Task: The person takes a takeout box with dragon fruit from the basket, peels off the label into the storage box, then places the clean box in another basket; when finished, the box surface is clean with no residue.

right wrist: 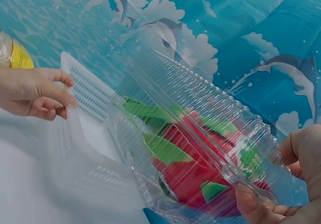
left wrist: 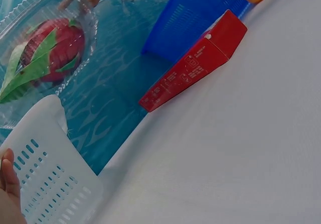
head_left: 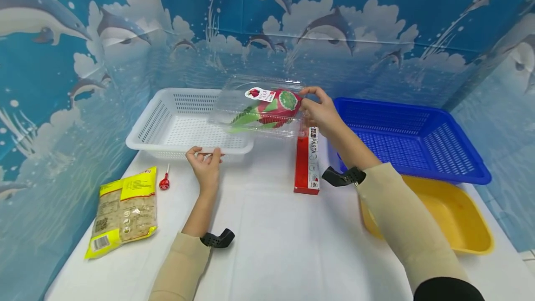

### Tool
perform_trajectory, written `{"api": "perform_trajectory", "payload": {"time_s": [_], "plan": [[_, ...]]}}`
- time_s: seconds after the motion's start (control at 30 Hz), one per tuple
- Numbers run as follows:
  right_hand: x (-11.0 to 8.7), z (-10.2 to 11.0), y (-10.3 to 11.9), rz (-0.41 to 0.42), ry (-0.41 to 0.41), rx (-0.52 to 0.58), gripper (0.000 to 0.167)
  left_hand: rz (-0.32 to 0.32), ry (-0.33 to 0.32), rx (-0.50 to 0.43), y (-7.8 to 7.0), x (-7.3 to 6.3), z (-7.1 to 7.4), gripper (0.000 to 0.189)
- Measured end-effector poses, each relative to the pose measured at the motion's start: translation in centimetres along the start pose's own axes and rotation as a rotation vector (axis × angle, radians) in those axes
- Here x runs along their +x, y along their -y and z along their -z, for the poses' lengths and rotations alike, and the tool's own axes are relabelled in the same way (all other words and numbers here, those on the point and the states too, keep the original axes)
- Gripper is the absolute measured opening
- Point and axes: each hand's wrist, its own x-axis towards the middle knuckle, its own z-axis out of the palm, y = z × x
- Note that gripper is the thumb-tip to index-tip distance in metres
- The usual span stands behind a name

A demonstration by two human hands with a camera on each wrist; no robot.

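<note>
My right hand (head_left: 319, 110) pinches the right end of a clear plastic clamshell box (head_left: 234, 94), held up above the table. Inside it lies a red dragon fruit (head_left: 277, 106) with green scales; a sticker is on the lid. The box's left end hangs over the right part of a white slotted basket (head_left: 144, 142). With curled fingers my left hand (head_left: 205, 166) grips the front rim of this basket. In the right wrist view, thumb and fingers hold the edge of the clamshell box (right wrist: 200, 103).
A red pasta box (head_left: 307, 166) lies near the middle. To the right are a blue basket (head_left: 468, 152) and a yellow basin (head_left: 472, 226). On the left rest a yellow-edged food bag (head_left: 125, 210) and a red lollipop (head_left: 165, 182). A dolphin-print curtain (head_left: 251, 55) stands behind.
</note>
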Motion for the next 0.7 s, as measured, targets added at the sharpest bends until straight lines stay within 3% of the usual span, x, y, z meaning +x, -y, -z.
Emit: {"api": "perform_trajectory", "payload": {"time_s": [0.27, 0.7], "plan": [[-1.2, 2.4, -0.4, 0.044, 0.016, 0.010, 0.035, -0.019, 0.001, -0.010, 0.2, 0.0, 0.0, 0.042], [-3.4, 5.1, -0.9, 0.014, -0.012, -0.035, 0.035, -0.006, 0.011, 0.008, -0.2, -0.2, -0.1, 0.042]]}}
